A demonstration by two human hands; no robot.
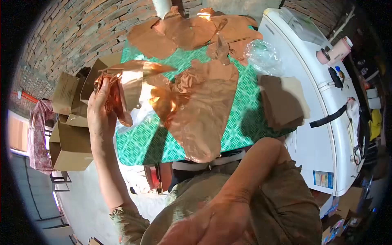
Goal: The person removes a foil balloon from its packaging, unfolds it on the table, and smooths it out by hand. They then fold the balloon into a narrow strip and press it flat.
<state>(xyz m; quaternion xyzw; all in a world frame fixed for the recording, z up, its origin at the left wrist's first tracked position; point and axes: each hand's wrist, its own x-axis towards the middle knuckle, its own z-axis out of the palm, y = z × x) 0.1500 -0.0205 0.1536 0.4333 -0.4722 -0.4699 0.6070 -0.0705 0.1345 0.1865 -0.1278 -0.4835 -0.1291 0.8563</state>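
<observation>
Head view. The left hand point(100, 110), raised above the green checked table point(241, 118), is closed around a crumpled copper foil sheet point(126, 87). A larger foil piece point(200, 114) lies on the table just beside it; further foil pieces point(192, 30) lie at the far edge. The right hand point(212, 222), close to the camera and blurred, appears loosely curled; whether it holds anything cannot be told.

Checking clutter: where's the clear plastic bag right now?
Head view, upper right of the green checkered table: the clear plastic bag lies at the table's edge beside the white appliance, just right of the copper foil sheets.
</observation>
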